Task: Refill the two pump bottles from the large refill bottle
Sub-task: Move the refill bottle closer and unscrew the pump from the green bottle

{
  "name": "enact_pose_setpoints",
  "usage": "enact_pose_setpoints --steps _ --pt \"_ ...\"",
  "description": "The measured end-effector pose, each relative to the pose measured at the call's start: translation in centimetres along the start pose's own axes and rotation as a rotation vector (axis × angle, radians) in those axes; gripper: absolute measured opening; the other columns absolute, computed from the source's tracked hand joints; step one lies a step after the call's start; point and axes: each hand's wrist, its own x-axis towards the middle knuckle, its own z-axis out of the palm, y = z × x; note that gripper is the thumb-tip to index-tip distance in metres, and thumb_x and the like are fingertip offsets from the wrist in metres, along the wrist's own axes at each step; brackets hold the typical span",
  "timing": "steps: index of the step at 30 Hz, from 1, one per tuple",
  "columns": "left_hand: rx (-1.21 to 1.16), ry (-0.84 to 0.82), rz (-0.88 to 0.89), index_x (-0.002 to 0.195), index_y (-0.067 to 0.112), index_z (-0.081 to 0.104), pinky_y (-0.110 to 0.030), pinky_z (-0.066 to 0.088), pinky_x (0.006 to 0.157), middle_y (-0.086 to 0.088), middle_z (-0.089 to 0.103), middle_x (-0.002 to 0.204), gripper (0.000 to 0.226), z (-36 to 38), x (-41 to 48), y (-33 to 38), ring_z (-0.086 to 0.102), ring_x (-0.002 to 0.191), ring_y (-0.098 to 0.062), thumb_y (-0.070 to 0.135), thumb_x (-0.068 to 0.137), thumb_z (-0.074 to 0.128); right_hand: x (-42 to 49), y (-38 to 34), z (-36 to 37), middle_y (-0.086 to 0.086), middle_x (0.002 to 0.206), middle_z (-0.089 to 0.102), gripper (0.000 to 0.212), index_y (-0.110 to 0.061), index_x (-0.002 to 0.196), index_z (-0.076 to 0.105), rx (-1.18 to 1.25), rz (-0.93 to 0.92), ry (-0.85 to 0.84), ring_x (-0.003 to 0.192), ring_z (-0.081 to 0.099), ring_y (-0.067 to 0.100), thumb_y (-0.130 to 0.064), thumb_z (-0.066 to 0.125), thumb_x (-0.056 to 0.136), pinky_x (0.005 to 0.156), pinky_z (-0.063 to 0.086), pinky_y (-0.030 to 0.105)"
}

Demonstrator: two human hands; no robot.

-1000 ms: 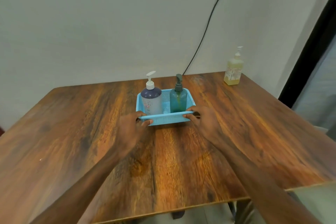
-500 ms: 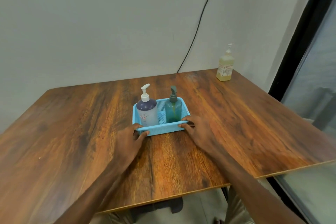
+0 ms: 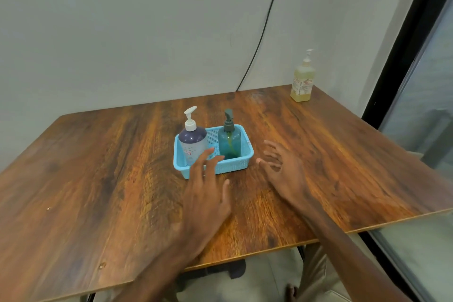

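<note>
Both hands are loose, fingers straight and spread, nothing held in either. The left hand [image 3: 208,198] hovers over the near side of the blue basket [image 3: 232,166], and its fingertips cover part of the front wall and the foot of the purple-topped bottle [image 3: 193,141]; whether they touch is impossible to tell, since the hand is blurred. The right hand [image 3: 284,171] hangs just to the right of the basket, clear of it.

Inside the basket, two pump bottles stand upright side by side. On the left is the purple-topped one, with a white pump and a pale lower body with a small label. On the right, the teal bottle [image 3: 229,142] has a grey pump and its tube shows through. The basket sits mid-table [image 3: 98,167]. Well apart, at the far right corner, stands a yellow bottle [image 3: 302,81] with a white pump; its label print is too small to read.
</note>
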Motion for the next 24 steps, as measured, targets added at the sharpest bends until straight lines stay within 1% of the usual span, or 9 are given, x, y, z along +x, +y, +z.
enact_pose_setpoints --steps 4,8,10,13,15,17,19,22,24 --pt "-0.091 -0.102 0.212 0.138 0.022 0.054 -0.02 0.043 0.103 0.005 0.042 0.154 0.045 3.1 2.7 4.3 0.041 0.139 -0.01 0.027 0.095 0.068 0.5 1.4 -1.3 0.0 0.126 0.07 0.048 -0.012 0.135 0.061 -0.015 0.043 0.051 0.107 0.068 0.007 -0.026 0.076 0.091 0.074 0.049 -0.001" --pt "-0.137 -0.259 0.268 0.138 0.014 0.05 -0.036 0.049 0.106 -0.004 0.04 0.153 0.043 7.7 6.6 7.4 0.046 0.136 -0.02 0.025 0.098 0.06 1.6 4.4 -3.0 -0.001 0.124 0.069 0.044 -0.008 0.13 0.062 -0.118 0.131 -0.005 0.096 0.068 0.004 -0.02 0.075 0.09 0.07 0.05 0.002" --pt "-0.151 -0.339 0.241 0.139 0.011 0.048 -0.039 0.046 0.109 -0.01 0.038 0.154 0.043 10.0 8.7 8.5 0.047 0.136 -0.025 0.023 0.099 0.058 2.8 5.6 -4.0 -0.003 0.121 0.07 0.037 -0.012 0.126 0.064 -0.13 0.165 -0.005 0.091 0.069 0.003 -0.021 0.073 0.091 0.074 0.055 0.01" --pt "-0.065 -0.423 0.229 0.14 0.006 0.047 -0.042 0.038 0.113 -0.018 0.04 0.152 0.044 13.4 12.2 9.6 0.044 0.138 -0.032 0.023 0.1 0.052 5.1 6.8 -5.8 -0.011 0.111 0.072 0.033 -0.026 0.118 0.064 -0.116 0.26 0.028 0.089 0.071 0.002 -0.039 0.073 0.089 0.083 0.059 0.03" --pt "0.017 -0.54 0.243 0.138 0.003 0.051 -0.044 0.034 0.115 -0.022 0.044 0.15 0.041 15.2 14.7 10.0 0.041 0.141 -0.036 0.025 0.103 0.049 6.9 7.7 -7.0 -0.011 0.107 0.072 0.032 -0.028 0.115 0.063 -0.108 0.32 0.052 0.085 0.07 0.0 -0.037 0.076 0.088 0.083 0.058 0.03" --pt "0.107 -0.722 0.273 0.13 0.001 0.057 -0.046 0.034 0.115 -0.025 0.051 0.143 0.037 16.5 17.0 10.5 0.044 0.137 -0.04 0.026 0.105 0.048 8.7 8.7 -8.0 -0.008 0.113 0.071 0.034 -0.022 0.118 0.064 -0.095 0.359 0.07 0.088 0.071 0.003 -0.025 0.078 0.087 0.087 0.058 0.032" --pt "0.21 -0.833 0.256 0.126 -0.002 0.059 -0.047 0.036 0.113 -0.026 0.055 0.138 0.037 18.0 18.8 10.7 0.048 0.133 -0.041 0.027 0.105 0.05 10.5 9.6 -8.6 -0.004 0.116 0.07 0.038 -0.019 0.12 0.064 -0.085 0.389 0.072 0.092 0.072 0.006 -0.019 0.079 0.086 0.091 0.058 0.036" --pt "0.286 -0.871 0.187 0.128 -0.001 0.06 -0.043 0.04 0.111 -0.024 0.056 0.14 0.041 20.0 21.0 11.2 0.05 0.134 -0.039 0.033 0.106 0.049 13.6 11.0 -8.6 -0.004 0.112 0.069 0.044 -0.021 0.122 0.062 -0.09 0.418 0.079 0.099 0.069 0.011 -0.023 0.081 0.083 0.094 0.057 0.039" --pt "0.324 -0.901 0.157 0.134 0.001 0.058 -0.043 0.043 0.111 -0.021 0.054 0.143 0.045 20.8 22.6 11.8 0.051 0.133 -0.036 0.035 0.106 0.051 15.8 11.5 -8.5 -0.005 0.116 0.067 0.051 -0.022 0.128 0.059 -0.078 0.428 0.102 0.107 0.065 0.013 -0.025 0.082 0.083 0.095 0.056 0.037"
